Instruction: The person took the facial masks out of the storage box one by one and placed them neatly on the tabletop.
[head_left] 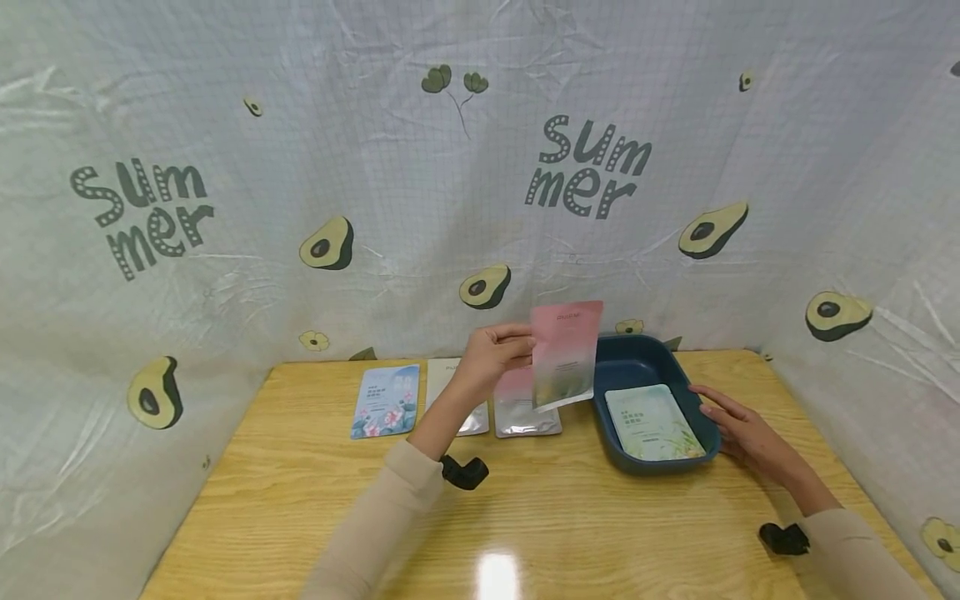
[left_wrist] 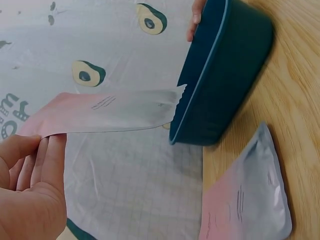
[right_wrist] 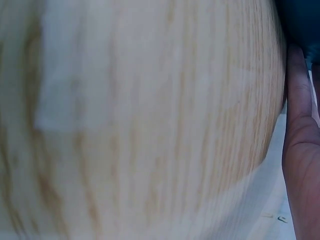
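Note:
My left hand (head_left: 495,354) pinches a pink-to-silver sachet (head_left: 566,354) by its side edge, thumb against fingers. The sachet is held upright above the table, beside the left part of a dark blue plastic bin (head_left: 637,468). In the left wrist view, the sachet's silver end (left_wrist: 167,102) overlaps the bin's rim. A pale green sachet (head_left: 652,421) with a plant print lies inside the bin. My right hand (head_left: 753,437) rests against the bin's right side, its fingers mostly straight along the rim and outer wall. In the right wrist view only part of that hand (right_wrist: 302,145) shows.
Left of the bin, a blue sachet with pink flowers (head_left: 386,402), a cream-and-silver sachet (head_left: 472,421) partly behind my left arm, and another pink-and-silver sachet (head_left: 525,417) lie in a row on the wooden table (head_left: 585,533). A printed cloth (head_left: 405,275) hangs behind.

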